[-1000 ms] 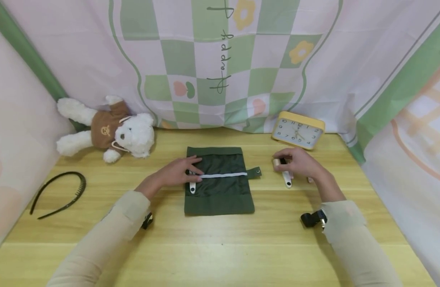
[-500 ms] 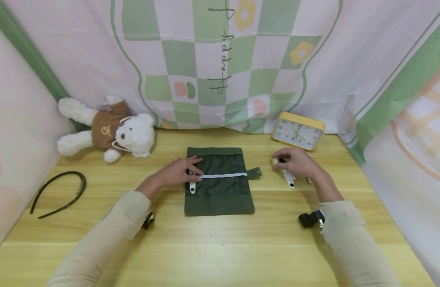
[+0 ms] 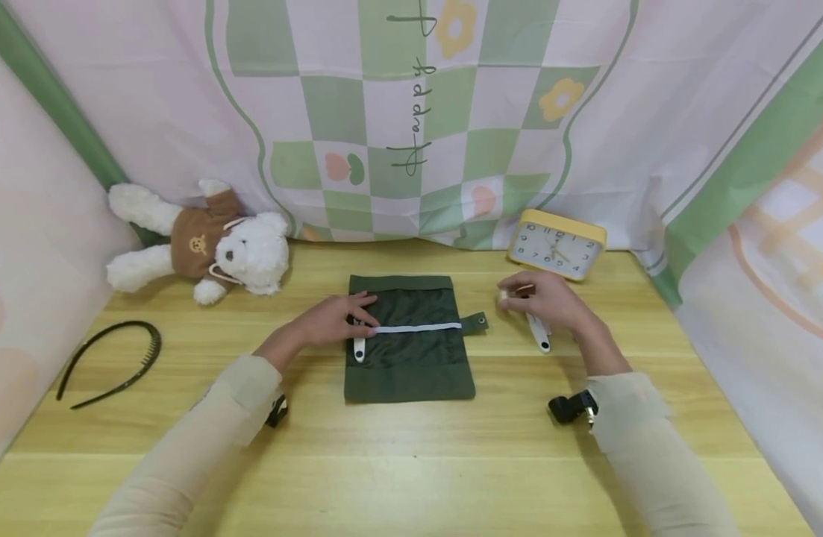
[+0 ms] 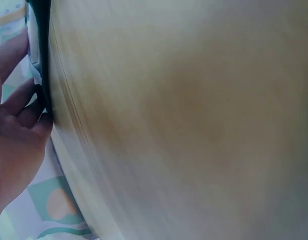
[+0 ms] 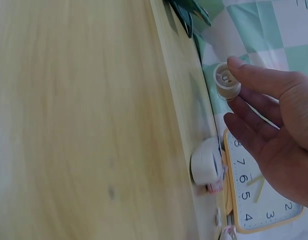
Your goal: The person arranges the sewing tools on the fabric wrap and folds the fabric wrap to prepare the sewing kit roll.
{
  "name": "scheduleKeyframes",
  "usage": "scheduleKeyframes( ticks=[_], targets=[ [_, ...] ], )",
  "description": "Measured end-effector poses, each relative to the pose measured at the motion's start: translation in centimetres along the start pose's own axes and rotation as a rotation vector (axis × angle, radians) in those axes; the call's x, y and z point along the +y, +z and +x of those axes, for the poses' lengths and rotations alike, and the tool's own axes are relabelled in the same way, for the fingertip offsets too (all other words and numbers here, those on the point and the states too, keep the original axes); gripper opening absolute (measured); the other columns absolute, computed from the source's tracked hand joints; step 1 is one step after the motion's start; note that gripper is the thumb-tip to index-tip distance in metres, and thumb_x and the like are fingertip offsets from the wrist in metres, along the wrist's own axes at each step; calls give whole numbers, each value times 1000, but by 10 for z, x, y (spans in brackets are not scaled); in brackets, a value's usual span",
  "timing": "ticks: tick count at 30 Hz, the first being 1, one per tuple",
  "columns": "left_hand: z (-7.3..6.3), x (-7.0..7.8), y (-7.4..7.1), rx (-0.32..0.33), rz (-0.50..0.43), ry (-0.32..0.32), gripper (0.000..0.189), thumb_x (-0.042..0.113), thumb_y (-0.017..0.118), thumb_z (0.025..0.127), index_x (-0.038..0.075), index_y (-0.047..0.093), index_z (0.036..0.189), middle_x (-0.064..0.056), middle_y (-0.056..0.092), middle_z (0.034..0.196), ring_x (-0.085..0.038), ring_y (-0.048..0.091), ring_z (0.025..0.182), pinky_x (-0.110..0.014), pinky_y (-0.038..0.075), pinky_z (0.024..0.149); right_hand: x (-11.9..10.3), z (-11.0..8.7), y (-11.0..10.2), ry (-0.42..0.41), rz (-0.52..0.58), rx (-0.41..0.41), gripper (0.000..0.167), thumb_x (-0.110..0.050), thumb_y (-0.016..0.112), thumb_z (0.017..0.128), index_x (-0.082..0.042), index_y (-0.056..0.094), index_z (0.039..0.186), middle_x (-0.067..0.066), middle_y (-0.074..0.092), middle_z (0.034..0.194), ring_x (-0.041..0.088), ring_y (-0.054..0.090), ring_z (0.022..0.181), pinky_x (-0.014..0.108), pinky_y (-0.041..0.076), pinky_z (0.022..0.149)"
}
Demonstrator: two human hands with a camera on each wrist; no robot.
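Note:
A dark green fabric pouch (image 3: 411,380) lies unfolded on the table, with a white elastic band (image 3: 418,328) across its middle and a snap tab at its right. My left hand (image 3: 327,321) rests on the pouch's left side, fingers extended. Beneath those fingers a slim white tool (image 3: 360,350) with a black dot is partly hidden. My right hand (image 3: 548,302) pinches a small beige thread spool (image 5: 227,82) between thumb and fingers, above the table. Below the right hand lies another white piece (image 3: 540,334) with a black-dotted end, partly covered.
A yellow alarm clock (image 3: 557,245) stands behind my right hand. A white plush dog (image 3: 210,242) in a brown top lies at the back left. Nearer on the left is a black headband (image 3: 149,358). A patterned curtain (image 3: 411,119) hangs along the table's back edge.
My right hand has lifted the thread spool a little and moved left toward the pouch. The white piece beneath it has shifted slightly right. The left hand has stayed put.

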State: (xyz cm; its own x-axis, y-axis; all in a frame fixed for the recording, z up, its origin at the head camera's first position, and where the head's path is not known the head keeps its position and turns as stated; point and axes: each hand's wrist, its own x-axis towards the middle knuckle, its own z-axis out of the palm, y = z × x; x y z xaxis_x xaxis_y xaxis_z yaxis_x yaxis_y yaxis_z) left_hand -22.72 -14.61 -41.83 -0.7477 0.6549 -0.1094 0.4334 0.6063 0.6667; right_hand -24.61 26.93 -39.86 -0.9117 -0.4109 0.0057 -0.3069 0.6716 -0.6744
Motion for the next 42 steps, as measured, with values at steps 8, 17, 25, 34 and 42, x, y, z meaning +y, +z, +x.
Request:
scheduleKeyframes(
  ticks=[8,17,25,34,42],
  targets=[
    [2,-2,1,5,12,4,27,25,69,99,9,76,120,-16,38,159,-34,18,153,-53,25,119,-7,11,11,-50,54,40,42,-16,77,93,6,67,127,21,68,122,35,65,114,45,53,95],
    [2,0,0,-11,5,-10,28,25,70,98,9,76,121,-14,37,159,-32,17,153,-52,24,119,-16,18,19,-5,128,54,41,-16,79,92,4,67,126,19,66,124,35,62,118,44,54,95],
    [2,-1,0,-5,-3,-25,26,26,71,97,10,77,117,-14,38,159,-32,18,153,-52,27,118,-27,26,26,-54,133,54,39,-11,77,92,7,66,125,21,66,122,37,60,119,46,53,97],
    [1,1,-1,1,-16,-40,12,26,73,97,16,76,102,-13,40,158,-32,18,153,-53,28,118,-43,36,35,-105,146,27,35,-9,77,92,5,67,123,20,67,121,35,62,117,44,54,94],
    [2,1,-1,-1,-38,-50,7,24,74,96,17,73,96,-11,40,159,-31,17,153,-53,27,118,-58,44,46,-111,194,-4,33,-7,76,92,4,67,122,20,65,121,36,61,118,46,55,93]
  ],
)
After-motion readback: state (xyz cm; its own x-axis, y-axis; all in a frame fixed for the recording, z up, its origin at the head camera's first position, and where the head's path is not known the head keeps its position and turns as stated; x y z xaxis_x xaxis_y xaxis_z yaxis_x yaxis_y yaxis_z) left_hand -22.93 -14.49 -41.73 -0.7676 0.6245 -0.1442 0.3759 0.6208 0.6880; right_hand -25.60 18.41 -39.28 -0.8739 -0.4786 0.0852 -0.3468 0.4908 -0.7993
